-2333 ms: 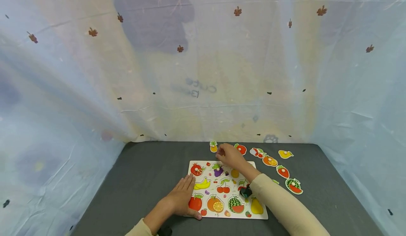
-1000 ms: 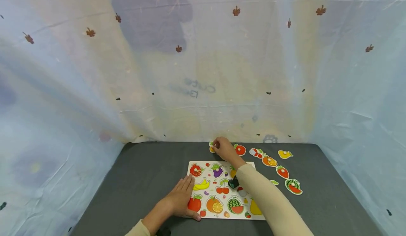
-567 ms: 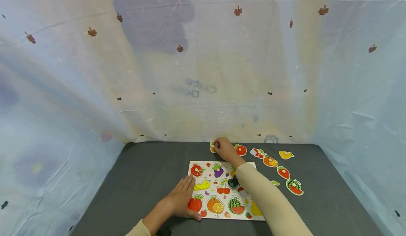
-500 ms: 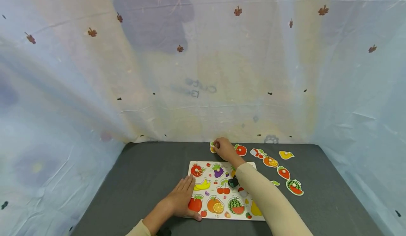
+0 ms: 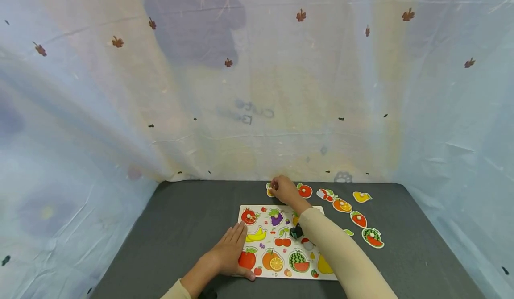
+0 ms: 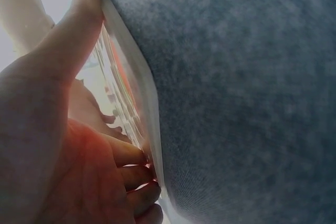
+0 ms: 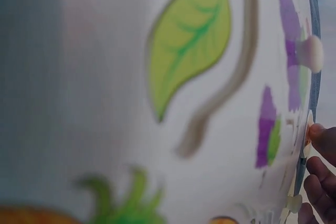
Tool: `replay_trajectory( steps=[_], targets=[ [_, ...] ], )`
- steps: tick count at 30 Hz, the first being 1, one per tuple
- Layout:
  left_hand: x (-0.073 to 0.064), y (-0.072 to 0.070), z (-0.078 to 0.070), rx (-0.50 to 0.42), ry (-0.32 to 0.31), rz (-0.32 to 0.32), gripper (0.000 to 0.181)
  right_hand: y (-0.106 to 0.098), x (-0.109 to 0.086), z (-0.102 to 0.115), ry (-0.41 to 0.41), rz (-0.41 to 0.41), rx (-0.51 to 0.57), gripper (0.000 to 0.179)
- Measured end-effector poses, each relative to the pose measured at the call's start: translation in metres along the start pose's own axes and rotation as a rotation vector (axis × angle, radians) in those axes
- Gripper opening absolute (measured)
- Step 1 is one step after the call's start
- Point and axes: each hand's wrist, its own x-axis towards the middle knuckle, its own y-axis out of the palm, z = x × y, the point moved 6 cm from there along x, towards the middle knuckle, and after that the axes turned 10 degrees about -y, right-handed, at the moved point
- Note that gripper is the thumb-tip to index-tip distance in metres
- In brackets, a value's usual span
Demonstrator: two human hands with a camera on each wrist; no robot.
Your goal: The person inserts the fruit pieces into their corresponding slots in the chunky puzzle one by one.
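Note:
My left hand (image 5: 230,251) lies with straight fingers on the left edge of a white fruit puzzle board (image 5: 269,273). In the left wrist view its thumb (image 6: 79,30) lies along the board's near edge. Beyond the board's far edge, my right hand (image 5: 286,189) has thumb and fingers curled at the small pineapple puzzle piece (image 5: 268,192), pinching it while it lies on the table. The hand hides part of that piece. Knobbed pomegranate (image 5: 249,217) and grape (image 5: 276,217) pieces sit in the board. My right forearm covers the board's right side.
Loose knobbed pieces lie on the dark table (image 5: 180,227) behind and right of the board: a red round fruit (image 5: 305,191), cherries (image 5: 327,195), an orange (image 5: 342,205), a pear (image 5: 362,197), a strawberry (image 5: 358,219) and a watermelon (image 5: 372,238). A patterned curtain (image 5: 257,89) hangs behind.
My right hand has moved a little left and away from me, onto the pineapple piece, and has stayed there for about a second. My left hand has kept its place on the board.

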Motion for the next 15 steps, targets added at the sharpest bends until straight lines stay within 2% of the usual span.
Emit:
replay_trajectory(
  steps=[7, 11, 15],
  targets=[
    [0.004, 0.003, 0.006, -0.045, 0.008, 0.002, 0.144, -0.003, 0.0, 0.002, 0.002, -0.028, -0.03, 0.008],
    [0.007, 0.009, 0.01, -0.049, 0.022, -0.024, 0.146, -0.01, -0.003, 0.008, -0.001, -0.039, -0.001, 0.008],
    [0.005, 0.007, 0.008, -0.034, 0.02, -0.021, 0.144, -0.017, -0.006, 0.013, -0.018, -0.05, 0.016, 0.008]
  ],
)
